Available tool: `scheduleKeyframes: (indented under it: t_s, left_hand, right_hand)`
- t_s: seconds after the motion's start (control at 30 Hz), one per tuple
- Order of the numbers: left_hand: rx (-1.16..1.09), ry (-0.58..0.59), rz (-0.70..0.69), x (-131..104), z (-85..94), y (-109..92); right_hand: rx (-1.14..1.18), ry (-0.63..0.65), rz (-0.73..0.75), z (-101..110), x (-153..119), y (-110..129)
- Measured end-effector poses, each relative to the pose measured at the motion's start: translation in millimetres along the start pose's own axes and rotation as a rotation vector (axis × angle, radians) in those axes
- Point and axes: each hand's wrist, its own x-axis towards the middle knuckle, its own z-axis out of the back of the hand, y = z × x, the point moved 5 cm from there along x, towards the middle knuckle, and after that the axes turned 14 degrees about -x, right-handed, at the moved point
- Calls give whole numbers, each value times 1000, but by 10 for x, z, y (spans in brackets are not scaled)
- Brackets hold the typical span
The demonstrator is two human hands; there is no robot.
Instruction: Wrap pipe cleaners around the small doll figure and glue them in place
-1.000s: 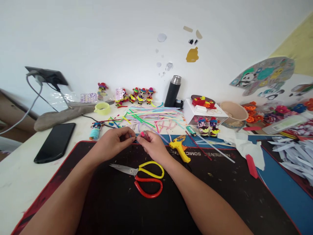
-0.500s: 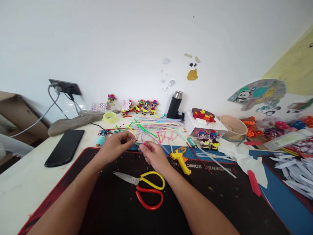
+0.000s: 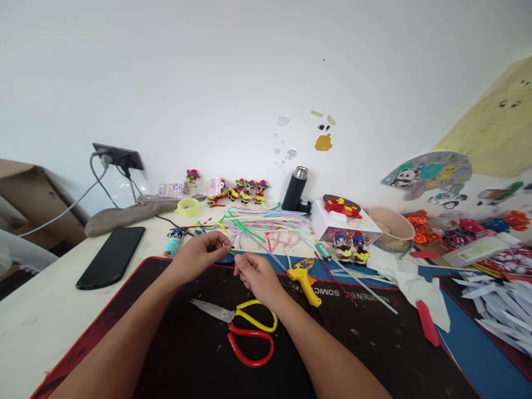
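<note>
My left hand (image 3: 204, 252) is raised over the back edge of the black mat, thumb and fingers pinched together on something small and dark. Just to its right, my right hand (image 3: 255, 275) also has its fingers closed, on something too small to make out. A short thin green piece shows between the two hands, which are slightly apart. Scissors (image 3: 231, 317) with one yellow and one red handle lie on the mat (image 3: 187, 354) below the hands. The yellow glue gun (image 3: 306, 281) rests to the right of my right hand.
Behind the hands lie many coloured stems (image 3: 266, 219). Small figures (image 3: 249, 191) and a black thermos (image 3: 295, 188) stand along the wall. A phone (image 3: 111, 257) is at the left, a white box (image 3: 347, 221) and tan bowl (image 3: 392, 224) at the right, with white strips (image 3: 502, 310) farther right.
The view has tilted and shifted slightly, so the table items appear lower. The red bit at my right fingertips no longer shows. Both hands remain closed and near each other.
</note>
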Motion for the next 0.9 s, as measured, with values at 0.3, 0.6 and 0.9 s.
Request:
scheduleKeyframes:
  t_s: [0.3,0.6,0.9]
  left_hand:
    - [3,28,4,-17,-34,-30]
    - [-31,52,41,-28,-74,-44]
    - [-67,102,95,-32,-140,-44]
  right_hand:
    - [-273,-90,71,43,-42,98]
    - [-523,-205,80,94,-51,215]
    - [-548,-196,40,43,-21,166]
